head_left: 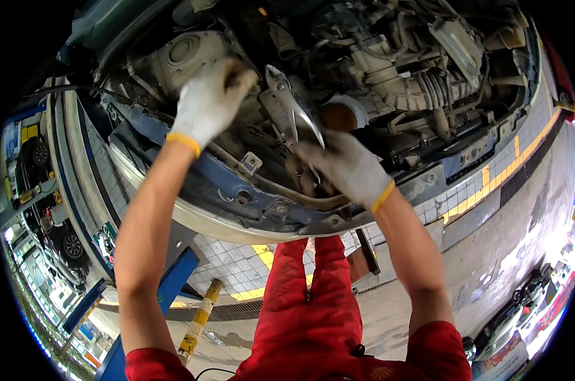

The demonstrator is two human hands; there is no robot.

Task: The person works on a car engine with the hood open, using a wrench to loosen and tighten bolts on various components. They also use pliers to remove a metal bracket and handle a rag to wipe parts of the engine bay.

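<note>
Both hands wear white knit gloves with yellow cuffs, their fingers darkened by grime. My right hand (348, 168) is closed round the handles of silver pliers (289, 105), whose jaws point up and away over the engine bay. At the left, my left hand (212, 101) is raised above the bay with its fingers curled together. What it holds, if anything, is too blurred to tell. Between the hands and a little beyond the pliers sits a round, pale-rimmed opening (341, 114) with amber-brown inside.
A ribbed air hose (430, 90) and engine parts fill the bay's right side. Its blue front crossmember (227, 184) runs between my body and the engine. A yellow-and-white striped post (202, 317) and a blue lift arm (176, 276) stand low at left.
</note>
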